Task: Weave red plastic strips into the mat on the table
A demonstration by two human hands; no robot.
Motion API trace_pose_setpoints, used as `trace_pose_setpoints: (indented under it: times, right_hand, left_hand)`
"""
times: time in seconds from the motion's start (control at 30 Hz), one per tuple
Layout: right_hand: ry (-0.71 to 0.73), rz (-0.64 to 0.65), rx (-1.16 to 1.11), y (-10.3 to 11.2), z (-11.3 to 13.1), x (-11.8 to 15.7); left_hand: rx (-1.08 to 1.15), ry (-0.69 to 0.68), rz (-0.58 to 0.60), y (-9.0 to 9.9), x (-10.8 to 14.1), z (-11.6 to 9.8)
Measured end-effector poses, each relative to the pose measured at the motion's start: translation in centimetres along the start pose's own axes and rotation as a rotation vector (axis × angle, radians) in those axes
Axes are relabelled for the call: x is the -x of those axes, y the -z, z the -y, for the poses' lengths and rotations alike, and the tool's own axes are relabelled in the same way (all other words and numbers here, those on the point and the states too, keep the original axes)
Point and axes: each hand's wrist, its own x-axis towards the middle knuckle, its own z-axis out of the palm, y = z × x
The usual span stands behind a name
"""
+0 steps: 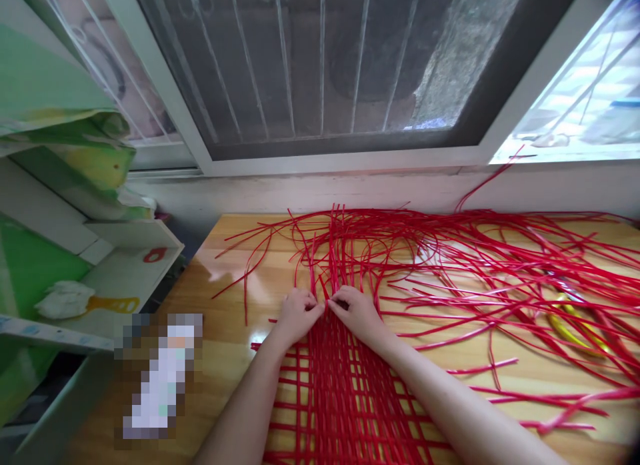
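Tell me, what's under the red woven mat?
The wooden table shows through the gaps of the red woven mat. Both hands rest on its far edge, hiding what lies beneath them.

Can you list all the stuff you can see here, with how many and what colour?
Woven mat of red plastic strips: one, red, on the table under the forearms.
Loose red plastic strips: many, red, spread across the table's far and right side.
Yellow-handled tool: one, yellow, under the strips at right.
Glossy wooden table: one, light brown.
White-framed window with bars: one, behind the table.
Green and white shelf unit: one, at left.
Left hand: one, pinching strips at the mat's edge.
Right hand: one, pinching strips beside it.
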Motion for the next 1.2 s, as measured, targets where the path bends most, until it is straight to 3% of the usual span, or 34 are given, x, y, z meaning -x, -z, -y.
trace_pose_setpoints:
  times: [0.3, 0.6, 0.8, 1.2]
  right_hand:
    - [-0.093, 0.013, -0.068, 0.5, 0.4, 0.0]
    - [-0.052, 0.080, -0.064, 0.3, 0.1, -0.1]
    - [0.023, 0.095, 0.041, 0.2, -0.1, 0.1]
    - [0.127, 0.181, 0.016, 1.3, 0.9, 0.5]
  left_hand:
    - [-0.002, -0.056, 0.043, 0.2, 0.1, 0.4]
    - [-0.118, -0.014, 0.066, 0.0, 0.2, 0.0]
    - [-0.085, 0.019, -0.007, -0.1, 0.2, 0.1]
    - [0.029, 0.079, -0.086, -0.7, -0.1, 0.7]
